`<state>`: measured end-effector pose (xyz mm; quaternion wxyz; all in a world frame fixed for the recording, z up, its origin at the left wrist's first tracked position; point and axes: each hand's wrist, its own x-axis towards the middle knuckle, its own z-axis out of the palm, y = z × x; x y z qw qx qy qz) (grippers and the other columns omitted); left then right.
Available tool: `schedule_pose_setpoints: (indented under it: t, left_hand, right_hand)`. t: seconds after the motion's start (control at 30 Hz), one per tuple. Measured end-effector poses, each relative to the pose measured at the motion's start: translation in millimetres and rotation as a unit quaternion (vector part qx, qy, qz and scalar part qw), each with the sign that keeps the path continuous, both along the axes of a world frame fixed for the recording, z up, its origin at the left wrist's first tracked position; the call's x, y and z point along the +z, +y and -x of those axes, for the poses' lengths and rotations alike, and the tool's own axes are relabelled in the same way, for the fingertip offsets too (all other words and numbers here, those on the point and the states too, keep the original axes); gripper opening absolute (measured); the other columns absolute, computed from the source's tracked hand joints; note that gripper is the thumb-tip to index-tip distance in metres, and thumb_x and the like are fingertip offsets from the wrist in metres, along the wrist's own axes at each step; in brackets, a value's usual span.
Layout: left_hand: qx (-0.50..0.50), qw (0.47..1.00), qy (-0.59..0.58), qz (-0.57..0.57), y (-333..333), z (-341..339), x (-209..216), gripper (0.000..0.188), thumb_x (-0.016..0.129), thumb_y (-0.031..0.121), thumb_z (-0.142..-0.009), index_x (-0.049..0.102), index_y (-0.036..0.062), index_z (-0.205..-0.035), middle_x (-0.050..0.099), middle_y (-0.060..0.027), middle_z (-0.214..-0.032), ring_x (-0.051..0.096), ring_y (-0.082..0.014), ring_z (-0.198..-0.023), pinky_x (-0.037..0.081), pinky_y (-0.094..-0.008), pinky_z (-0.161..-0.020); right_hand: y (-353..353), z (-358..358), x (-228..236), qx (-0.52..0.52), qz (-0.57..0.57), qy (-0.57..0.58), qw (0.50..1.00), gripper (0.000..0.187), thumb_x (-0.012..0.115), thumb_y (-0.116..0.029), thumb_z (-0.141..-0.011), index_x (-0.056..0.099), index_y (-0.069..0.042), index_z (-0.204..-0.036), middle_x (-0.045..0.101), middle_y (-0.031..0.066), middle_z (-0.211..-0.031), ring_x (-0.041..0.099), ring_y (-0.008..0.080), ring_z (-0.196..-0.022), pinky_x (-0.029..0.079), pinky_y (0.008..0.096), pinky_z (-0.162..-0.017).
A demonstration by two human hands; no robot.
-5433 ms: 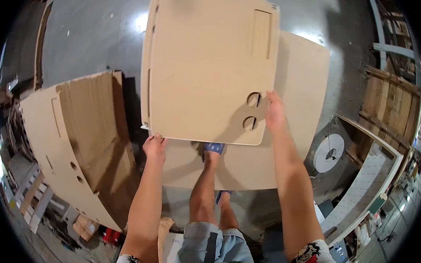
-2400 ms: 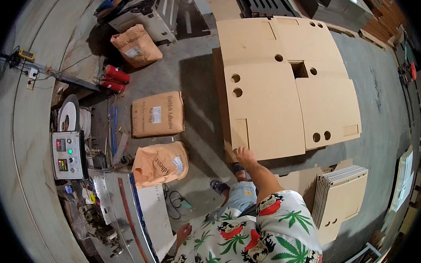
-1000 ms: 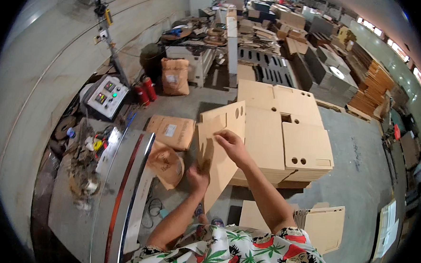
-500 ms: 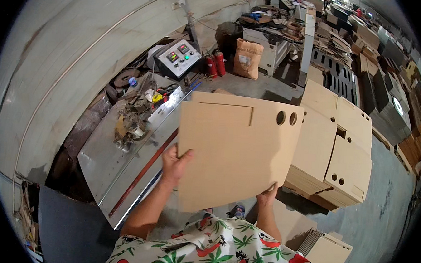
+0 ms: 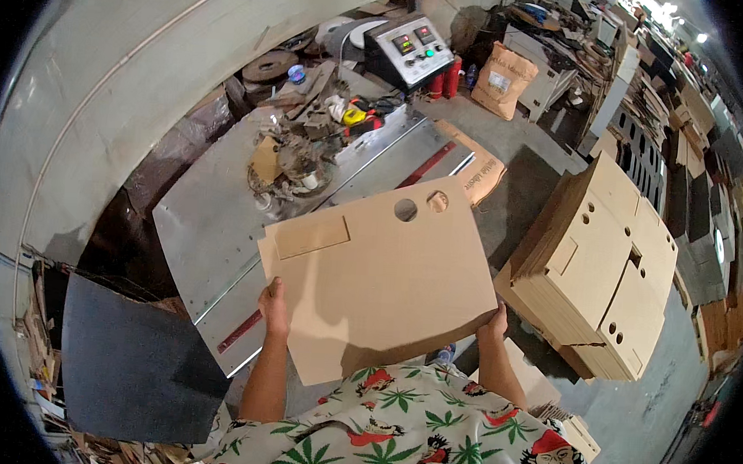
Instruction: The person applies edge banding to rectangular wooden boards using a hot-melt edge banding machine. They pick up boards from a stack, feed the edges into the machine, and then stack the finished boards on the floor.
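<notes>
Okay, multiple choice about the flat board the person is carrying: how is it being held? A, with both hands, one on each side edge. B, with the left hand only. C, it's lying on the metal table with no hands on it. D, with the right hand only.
A: the left hand grips the left edge of the board and the right hand grips its right edge, holding it up above the metal table.

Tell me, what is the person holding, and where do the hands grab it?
A flat tan board with two round holes. The left hand grips its left edge, and the right hand grips its lower right corner.
</notes>
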<state>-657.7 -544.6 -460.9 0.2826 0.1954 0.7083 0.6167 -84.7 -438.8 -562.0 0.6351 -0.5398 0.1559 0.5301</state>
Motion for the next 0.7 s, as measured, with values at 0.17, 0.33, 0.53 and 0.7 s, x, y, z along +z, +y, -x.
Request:
schedule_pose_setpoints:
  t: [0.17,0.33,0.53,0.7]
  left_hand:
    - [0.007,0.989,0.057,0.135,-11,36,-13,0.046,0.069,0.044,-0.101,0.068,-0.0017,-0.103,0.067,-0.0040,-0.099,0.059,-0.0168,-0.092,0.049,-0.0367,-0.087]
    - [-0.051,0.990,0.044,0.127,0,49,-19,0.055,0.064,0.048,-0.104,0.066,-0.0061,-0.110,0.068,-0.0094,-0.107,0.060,-0.0202,-0.098,0.050,-0.0384,-0.092]
    - [-0.044,0.989,0.031,0.139,-17,70,-30,0.063,0.062,0.050,-0.104,0.061,-0.0120,-0.112,0.066,-0.0154,-0.108,0.060,-0.0242,-0.099,0.049,-0.0400,-0.092]
    - [-0.054,0.988,0.040,0.142,-11,71,-36,0.061,0.062,0.048,-0.104,0.062,-0.0119,-0.113,0.067,-0.0178,-0.109,0.060,-0.0248,-0.099,0.049,-0.0409,-0.091]
  right_hand:
    - [-13,43,-15,0.008,0.013,-0.052,0.999,0.044,0.067,-0.031,-0.103,0.064,0.005,-0.128,0.067,0.0180,-0.128,0.068,0.0349,-0.109,0.056,0.0492,-0.094]
    - [-3,37,-23,0.007,0.101,-0.103,0.989,0.039,0.070,-0.031,-0.102,0.068,0.001,-0.123,0.070,0.0168,-0.119,0.070,0.0317,-0.103,0.058,0.0475,-0.087]
    - [0,65,-3,0.039,0.103,-0.064,0.992,0.040,0.065,-0.034,-0.103,0.062,-0.003,-0.128,0.064,0.0119,-0.133,0.064,0.0304,-0.121,0.052,0.0529,-0.104]
    - [-5,51,-19,0.044,0.102,-0.052,0.993,0.042,0.061,-0.034,-0.105,0.060,-0.003,-0.134,0.063,0.0126,-0.135,0.061,0.0305,-0.126,0.050,0.0523,-0.107]
